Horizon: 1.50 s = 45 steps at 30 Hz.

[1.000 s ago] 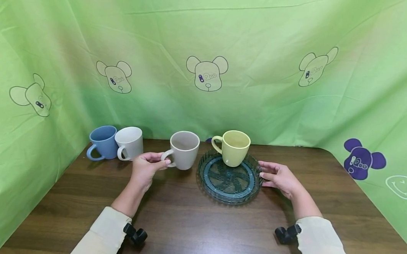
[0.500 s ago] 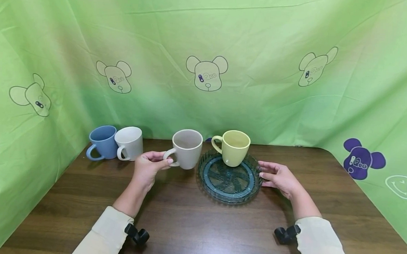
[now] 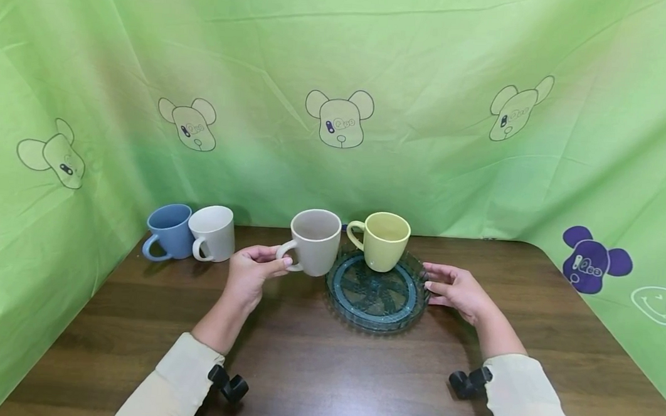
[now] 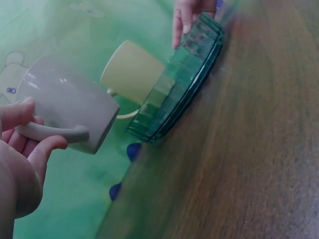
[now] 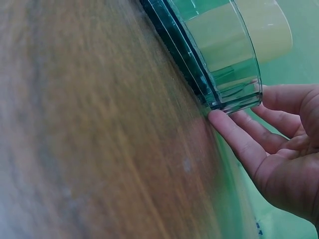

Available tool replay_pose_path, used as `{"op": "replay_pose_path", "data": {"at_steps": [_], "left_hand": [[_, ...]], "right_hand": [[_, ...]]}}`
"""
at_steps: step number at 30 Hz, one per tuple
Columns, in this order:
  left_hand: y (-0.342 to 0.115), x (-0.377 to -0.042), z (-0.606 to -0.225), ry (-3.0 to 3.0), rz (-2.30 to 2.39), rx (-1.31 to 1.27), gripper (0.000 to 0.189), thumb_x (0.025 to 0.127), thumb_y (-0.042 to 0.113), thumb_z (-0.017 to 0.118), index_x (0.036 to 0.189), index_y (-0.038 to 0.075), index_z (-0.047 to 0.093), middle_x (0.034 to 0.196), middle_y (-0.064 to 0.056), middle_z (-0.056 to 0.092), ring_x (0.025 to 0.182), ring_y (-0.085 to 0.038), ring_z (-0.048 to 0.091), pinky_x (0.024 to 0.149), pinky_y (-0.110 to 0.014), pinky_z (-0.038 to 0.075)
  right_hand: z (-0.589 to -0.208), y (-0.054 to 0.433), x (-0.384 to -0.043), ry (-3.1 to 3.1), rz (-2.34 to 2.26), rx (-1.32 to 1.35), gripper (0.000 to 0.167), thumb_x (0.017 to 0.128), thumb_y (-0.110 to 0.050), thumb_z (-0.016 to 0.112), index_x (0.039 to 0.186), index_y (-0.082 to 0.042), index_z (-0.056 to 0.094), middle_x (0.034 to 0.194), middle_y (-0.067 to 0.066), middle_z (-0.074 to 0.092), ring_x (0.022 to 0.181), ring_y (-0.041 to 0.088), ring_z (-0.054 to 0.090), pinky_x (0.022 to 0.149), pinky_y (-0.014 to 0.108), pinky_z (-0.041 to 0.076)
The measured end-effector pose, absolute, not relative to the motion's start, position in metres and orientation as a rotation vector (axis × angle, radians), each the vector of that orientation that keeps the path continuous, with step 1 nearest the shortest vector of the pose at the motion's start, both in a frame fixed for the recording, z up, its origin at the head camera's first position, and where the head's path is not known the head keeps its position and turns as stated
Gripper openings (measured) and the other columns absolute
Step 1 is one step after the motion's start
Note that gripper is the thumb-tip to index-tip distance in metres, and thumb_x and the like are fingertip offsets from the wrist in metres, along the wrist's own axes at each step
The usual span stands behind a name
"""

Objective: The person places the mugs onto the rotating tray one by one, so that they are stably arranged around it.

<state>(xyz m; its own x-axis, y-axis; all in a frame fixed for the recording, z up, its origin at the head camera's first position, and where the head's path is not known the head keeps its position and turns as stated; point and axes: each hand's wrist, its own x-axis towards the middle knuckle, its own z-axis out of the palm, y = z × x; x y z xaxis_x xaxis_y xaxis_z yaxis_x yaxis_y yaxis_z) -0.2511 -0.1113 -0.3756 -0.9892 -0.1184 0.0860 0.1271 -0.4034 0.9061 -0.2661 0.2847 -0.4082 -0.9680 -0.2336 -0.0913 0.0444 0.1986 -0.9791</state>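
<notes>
In the head view my left hand pinches the handle of a greyish-beige mug between thumb and fingers. This mug is held upright off the table, at the left edge of a round, clear blue-green tray. A yellow mug stands upright on the back part of the tray, handle to the left. On the tray's right side, my right hand touches the outer wall with extended fingers. The right wrist view shows its fingertips against the tray's lower edge and rim.
A blue mug and a white mug stand side by side at the back left of the brown wooden table. A green cloth with bear drawings hangs behind the table and along its sides.
My left hand has carried the greyish-beige mug rightward and slightly up, closer to the tray and the yellow mug. The right hand and the tray have stayed in place.
</notes>
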Motion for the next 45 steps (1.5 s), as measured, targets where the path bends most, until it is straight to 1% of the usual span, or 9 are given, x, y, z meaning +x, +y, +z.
{"op": "replay_pose_path", "data": {"at_steps": [6, 13, 17, 21, 28, 35, 42, 45], "left_hand": [[-0.102, -0.249, -0.374, -1.628, -2.535, 0.015, 0.033, 0.072, -0.025, 0.069, 0.074, 0.008, 0.072, 0.078, -0.011, 0.072, 0.066, -0.017, 0.070, 0.063, -0.034, 0.060], [-0.084, -0.246, -0.368, -1.631, -2.562, 0.058, 0.028, 0.072, -0.022, 0.072, 0.076, 0.005, 0.073, 0.080, -0.014, 0.071, 0.068, -0.020, 0.071, 0.066, -0.035, 0.060], [-0.074, -0.246, -0.364, -1.617, -2.589, 0.073, 0.026, 0.072, -0.021, 0.074, 0.076, 0.005, 0.074, 0.082, -0.017, 0.071, 0.067, -0.020, 0.071, 0.065, -0.035, 0.060], [-0.066, -0.248, -0.363, -1.614, -2.614, 0.055, 0.025, 0.073, -0.020, 0.073, 0.077, 0.005, 0.073, 0.082, -0.017, 0.071, 0.066, -0.019, 0.070, 0.064, -0.033, 0.060], [-0.056, -0.250, -0.370, -1.645, -2.623, 0.050, 0.025, 0.073, -0.021, 0.072, 0.076, 0.004, 0.072, 0.080, -0.015, 0.071, 0.066, -0.017, 0.070, 0.063, -0.031, 0.060], [-0.047, -0.248, -0.379, -1.663, -2.625, 0.090, 0.031, 0.072, -0.024, 0.071, 0.071, 0.006, 0.067, 0.077, -0.010, 0.071, 0.065, -0.015, 0.069, 0.060, -0.028, 0.059], [-0.042, -0.250, -0.388, -1.660, -2.610, 0.108, 0.027, 0.071, -0.024, 0.071, 0.074, 0.003, 0.066, 0.074, -0.008, 0.070, 0.065, -0.015, 0.068, 0.060, -0.027, 0.059], [-0.042, -0.251, -0.392, -1.648, -2.604, 0.135, 0.026, 0.071, -0.024, 0.071, 0.075, 0.001, 0.067, 0.072, -0.008, 0.068, 0.064, -0.015, 0.068, 0.059, -0.026, 0.059]], "right_hand": [[-0.409, 0.284, -0.266, 2.239, -1.861, -0.182, 0.058, 0.097, 0.001, 0.054, 0.145, 0.015, 0.026, 0.144, 0.040, 0.030, 0.099, 0.006, 0.060, 0.080, 0.032, 0.058], [-0.409, 0.283, -0.266, 2.254, -1.849, -0.190, 0.057, 0.097, 0.001, 0.054, 0.144, 0.016, 0.026, 0.143, 0.040, 0.032, 0.099, 0.008, 0.059, 0.079, 0.033, 0.058], [-0.408, 0.284, -0.265, 2.262, -1.840, -0.189, 0.057, 0.097, 0.001, 0.053, 0.144, 0.016, 0.026, 0.143, 0.040, 0.032, 0.101, 0.010, 0.059, 0.080, 0.034, 0.058], [-0.407, 0.284, -0.264, 2.270, -1.828, -0.187, 0.057, 0.097, 0.002, 0.053, 0.144, 0.016, 0.025, 0.143, 0.040, 0.032, 0.102, 0.011, 0.059, 0.080, 0.034, 0.058], [-0.408, 0.282, -0.264, 2.267, -1.839, -0.201, 0.056, 0.096, 0.004, 0.052, 0.144, 0.018, 0.024, 0.142, 0.042, 0.030, 0.100, 0.012, 0.060, 0.081, 0.034, 0.058], [-0.407, 0.281, -0.263, 2.307, -1.825, -0.213, 0.055, 0.096, 0.005, 0.052, 0.142, 0.020, 0.026, 0.139, 0.043, 0.033, 0.099, 0.016, 0.061, 0.081, 0.035, 0.058], [-0.406, 0.281, -0.261, 2.318, -1.831, -0.202, 0.054, 0.095, 0.006, 0.053, 0.141, 0.021, 0.026, 0.137, 0.043, 0.034, 0.096, 0.013, 0.062, 0.080, 0.035, 0.058], [-0.406, 0.280, -0.262, 2.331, -1.827, -0.207, 0.054, 0.095, 0.007, 0.053, 0.140, 0.021, 0.027, 0.137, 0.043, 0.034, 0.096, 0.014, 0.062, 0.080, 0.035, 0.058]]}}
